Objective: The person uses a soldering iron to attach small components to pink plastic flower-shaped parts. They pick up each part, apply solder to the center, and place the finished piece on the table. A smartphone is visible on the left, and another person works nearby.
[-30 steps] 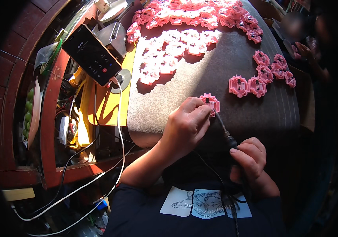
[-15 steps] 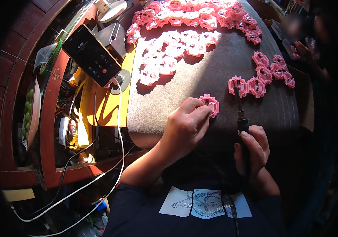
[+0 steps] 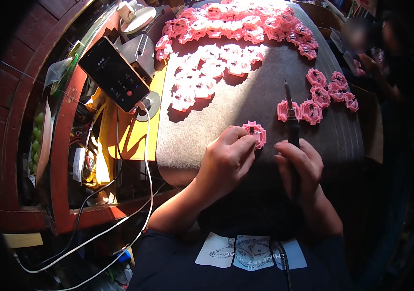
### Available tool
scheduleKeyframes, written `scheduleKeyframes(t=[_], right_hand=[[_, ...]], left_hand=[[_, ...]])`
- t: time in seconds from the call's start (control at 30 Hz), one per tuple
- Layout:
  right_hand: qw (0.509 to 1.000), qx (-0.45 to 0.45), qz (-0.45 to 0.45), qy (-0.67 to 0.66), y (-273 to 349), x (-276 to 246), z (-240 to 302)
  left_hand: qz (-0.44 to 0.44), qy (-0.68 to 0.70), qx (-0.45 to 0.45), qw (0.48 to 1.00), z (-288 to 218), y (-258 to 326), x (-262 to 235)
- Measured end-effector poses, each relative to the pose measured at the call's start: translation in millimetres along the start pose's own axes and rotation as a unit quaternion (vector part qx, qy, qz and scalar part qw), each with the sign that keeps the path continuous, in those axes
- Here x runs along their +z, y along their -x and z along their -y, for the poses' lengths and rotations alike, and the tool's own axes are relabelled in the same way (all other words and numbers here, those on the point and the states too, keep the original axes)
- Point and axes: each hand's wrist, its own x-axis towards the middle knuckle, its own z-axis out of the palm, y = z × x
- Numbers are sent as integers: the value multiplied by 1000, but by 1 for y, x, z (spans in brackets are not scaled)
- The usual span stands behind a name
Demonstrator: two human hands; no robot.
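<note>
My left hand [image 3: 228, 154] is pinching the pink part [image 3: 260, 135] steady near the tabletop's front edge [image 3: 181, 170]; my right hand [image 3: 307, 164] is safely gripping the iron [image 3: 292, 127].

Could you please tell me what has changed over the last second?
The right hand has moved forward, carrying the pen-shaped tool away from the pink part; its tip is now farther right and forward. Nothing was let go; the left hand still pinches that part, and the phone stays put.
</note>
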Motion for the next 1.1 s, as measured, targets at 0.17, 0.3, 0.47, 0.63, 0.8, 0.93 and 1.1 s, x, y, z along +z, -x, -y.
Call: scheduleKeyframes(t=[0.17,0.3,0.47,0.63,0.8,0.93,1.1], right_hand=[[996,45,69,-23,-15,9,-1],[994,28,108,-12,-27,13,-5],[990,37,134,-12,-31,14,-8],[992,39,118,-14,-29,16,-9],[993,38,109,-9,-29,17,-7],[992,48,114,-10,-28,15,-9],[993,45,109,-13,-24,17,-10]], left_hand=[[4,-11,7,1000,-2,-1,-2],[17,-11,1,1000,-1,0,-3],[10,-6,1,1000,0,0,-1],[12,-12,-8,1000,1,4,-1],[11,-11,9,1000,1,2,-2],[17,-4,-2,1000,1,3,-3],[28,-8,-4,1000,2,5,-1]])
